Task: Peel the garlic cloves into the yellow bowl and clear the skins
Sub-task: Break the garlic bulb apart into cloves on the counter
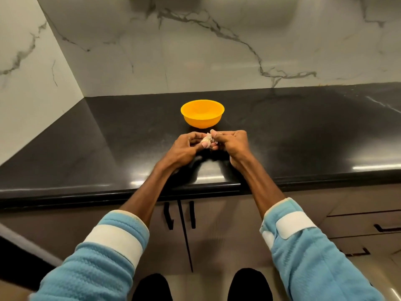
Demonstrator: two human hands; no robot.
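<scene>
A yellow bowl (202, 114) stands on the black counter, just beyond my hands; its inside looks bare from here. Both hands meet in front of the bowl over the counter. My left hand (186, 146) and my right hand (232, 143) pinch a pale garlic piece with papery skin (206, 140) between their fingertips. The right thumb presses on its top. Most of the garlic is hidden by the fingers.
The glossy black counter (303, 137) runs into a corner with marble walls at the left and behind. Its front edge (108, 190) lies under my forearms. Below are cabinet doors with black handles (168, 216) and drawers at the right.
</scene>
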